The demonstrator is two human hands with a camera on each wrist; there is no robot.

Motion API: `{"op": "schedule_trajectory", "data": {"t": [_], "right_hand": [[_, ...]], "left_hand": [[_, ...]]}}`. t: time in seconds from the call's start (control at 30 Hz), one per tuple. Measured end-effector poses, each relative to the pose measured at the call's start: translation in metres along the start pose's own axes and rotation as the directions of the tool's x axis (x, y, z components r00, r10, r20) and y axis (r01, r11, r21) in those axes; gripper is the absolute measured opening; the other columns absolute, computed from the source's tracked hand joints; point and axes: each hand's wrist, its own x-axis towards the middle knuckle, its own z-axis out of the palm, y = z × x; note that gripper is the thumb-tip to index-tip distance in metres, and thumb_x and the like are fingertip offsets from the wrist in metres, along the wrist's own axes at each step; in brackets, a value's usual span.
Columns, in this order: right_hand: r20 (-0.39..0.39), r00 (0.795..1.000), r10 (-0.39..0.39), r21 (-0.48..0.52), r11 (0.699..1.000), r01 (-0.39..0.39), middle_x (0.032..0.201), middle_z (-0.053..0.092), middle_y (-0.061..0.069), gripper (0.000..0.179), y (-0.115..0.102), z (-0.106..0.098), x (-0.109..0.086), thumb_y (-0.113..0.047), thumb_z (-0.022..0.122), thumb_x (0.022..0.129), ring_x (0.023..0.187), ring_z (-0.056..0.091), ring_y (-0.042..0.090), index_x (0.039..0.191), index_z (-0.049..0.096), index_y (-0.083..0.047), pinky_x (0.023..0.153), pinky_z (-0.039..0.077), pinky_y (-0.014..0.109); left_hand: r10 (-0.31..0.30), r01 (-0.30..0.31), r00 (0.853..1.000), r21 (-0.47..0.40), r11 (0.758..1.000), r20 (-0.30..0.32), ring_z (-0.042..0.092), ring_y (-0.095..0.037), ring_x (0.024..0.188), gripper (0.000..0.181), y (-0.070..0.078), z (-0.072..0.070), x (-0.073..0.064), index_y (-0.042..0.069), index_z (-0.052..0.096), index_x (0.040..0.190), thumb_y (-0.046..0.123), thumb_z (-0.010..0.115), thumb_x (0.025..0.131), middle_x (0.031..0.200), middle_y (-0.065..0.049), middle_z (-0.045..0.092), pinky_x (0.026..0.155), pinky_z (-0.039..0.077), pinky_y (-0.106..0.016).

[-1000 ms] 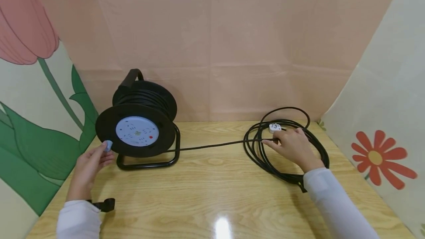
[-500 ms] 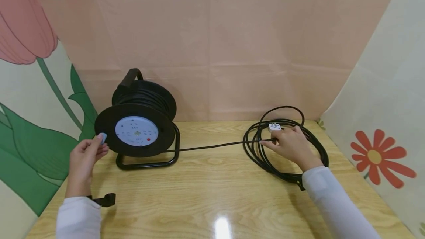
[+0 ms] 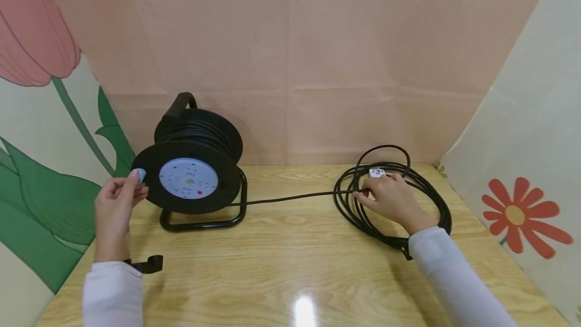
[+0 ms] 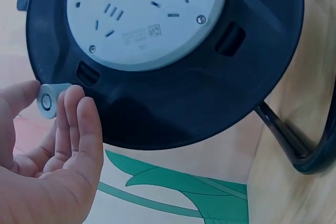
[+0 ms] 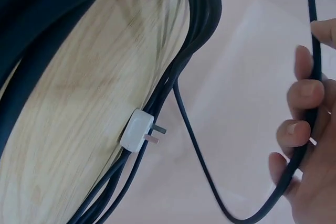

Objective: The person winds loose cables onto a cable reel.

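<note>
A black cable reel with a pale blue socket panel stands on its tube frame at the left. My left hand pinches a small grey-blue winding knob at the edge of the reel's front disc. Black cable runs from the reel to my right hand, whose fingers curl loosely round it in the right wrist view. Under and around that hand lies a coil of cable. A white plug sits against the coil's strands, its pins showing.
The wood-grain table meets a pink backdrop behind the reel and coil. Printed flower panels close off both sides. A black strap sticks out by the left sleeve.
My left hand has moved upward with the knob, and the disc has turned clockwise, its red dot shifting down and left. My right hand has slid slightly left; the coil's upper loop has shrunk.
</note>
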Motion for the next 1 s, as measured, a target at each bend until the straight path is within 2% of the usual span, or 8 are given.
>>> {"op": "schedule_trajectory", "data": {"t": [0.1,0.2,0.3,0.4,0.6,0.73,0.83,1.0], "right_hand": [[0.025,1.0,0.006,0.022,1.0,-0.006,0.068,0.06,-0.008,0.028,-0.003,-0.001,-0.001,-0.048,0.065,0.095,0.058,0.051,0.011,0.084,0.063,-0.023,0.062,0.045,0.041],[0.001,1.0,0.002,0.006,1.0,-0.002,0.058,0.048,-0.01,0.036,-0.004,-0.002,-0.002,-0.054,0.064,0.094,0.048,0.04,0.01,0.076,0.058,-0.023,0.046,0.035,0.033],[-0.042,0.999,0.002,-0.032,0.999,-0.003,0.051,0.036,-0.01,0.048,-0.005,-0.002,-0.003,-0.06,0.064,0.091,0.045,0.034,0.011,0.065,0.046,-0.023,0.049,0.032,0.034],[-0.041,0.999,0.015,-0.049,0.999,-0.017,0.05,0.034,-0.011,0.054,-0.005,-0.002,-0.003,-0.062,0.062,0.091,0.046,0.034,0.011,0.062,0.039,-0.024,0.056,0.032,0.037],[0.042,0.999,0.023,0.0,1.0,-0.023,0.056,0.043,-0.011,0.035,-0.014,-0.007,0.001,-0.047,0.059,0.096,0.049,0.04,0.011,0.071,0.051,-0.024,0.051,0.033,0.034],[0.015,1.0,0.008,-0.018,1.0,-0.008,0.055,0.046,-0.011,0.033,-0.021,-0.008,0.003,-0.049,0.063,0.095,0.047,0.042,0.012,0.074,0.058,-0.024,0.045,0.037,0.034],[-0.004,1.0,0.01,-0.029,1.0,-0.01,0.058,0.052,-0.011,0.034,-0.025,-0.008,0.005,-0.055,0.066,0.092,0.049,0.047,0.013,0.078,0.064,-0.023,0.05,0.041,0.037],[0.036,0.999,0.018,-0.006,1.0,-0.017,0.06,0.055,-0.014,0.037,-0.031,-0.004,0.007,-0.058,0.065,0.091,0.055,0.052,0.011,0.078,0.066,-0.024,0.064,0.044,0.044]], "left_hand": [[0.014,-0.014,1.0,-0.005,1.0,0.0,0.068,-0.011,0.075,0.031,0.001,0.002,0.0,0.003,0.06,0.097,0.029,0.075,0.091,0.085,-0.004,0.07,0.073,0.056,-0.017],[0.023,-0.023,1.0,-0.01,1.0,-0.008,0.068,-0.011,0.074,0.03,0.002,0.004,0.0,0.003,0.06,0.097,0.028,0.075,0.091,0.085,-0.004,0.07,0.073,0.056,-0.017],[0.041,-0.041,0.999,-0.02,0.999,-0.03,0.068,-0.011,0.072,0.029,0.003,0.008,0.0,0.003,0.06,0.094,0.026,0.076,0.09,0.083,-0.004,0.069,0.072,0.056,-0.018],[0.066,-0.067,0.996,-0.022,0.998,-0.053,0.067,-0.011,0.07,0.027,0.005,0.012,-0.002,0.003,0.061,0.092,0.024,0.077,0.09,0.081,-0.003,0.069,0.071,0.056,-0.017],[0.123,-0.123,0.989,0.012,0.992,-0.076,0.066,-0.009,0.071,0.024,0.012,0.024,-0.006,0.006,0.061,0.092,0.025,0.075,0.092,0.083,-0.002,0.067,0.071,0.055,-0.015],[0.156,-0.147,0.984,0.105,0.984,-0.082,0.066,-0.008,0.073,0.025,0.017,0.032,-0.006,0.01,0.061,0.093,0.031,0.075,0.091,0.084,-0.001,0.065,0.072,0.053,-0.013],[0.18,-0.156,0.981,0.259,0.953,-0.069,0.066,-0.007,0.079,0.028,0.02,0.037,-0.008,0.015,0.06,0.098,0.041,0.071,0.092,0.088,0.001,0.065,0.074,0.052,-0.013],[0.202,-0.161,0.979,0.476,0.865,-0.037,0.061,-0.008,0.094,0.039,0.024,0.046,-0.014,0.018,0.057,0.112,0.052,0.064,0.094,0.105,0.002,0.063,0.078,0.048,-0.019]]}}
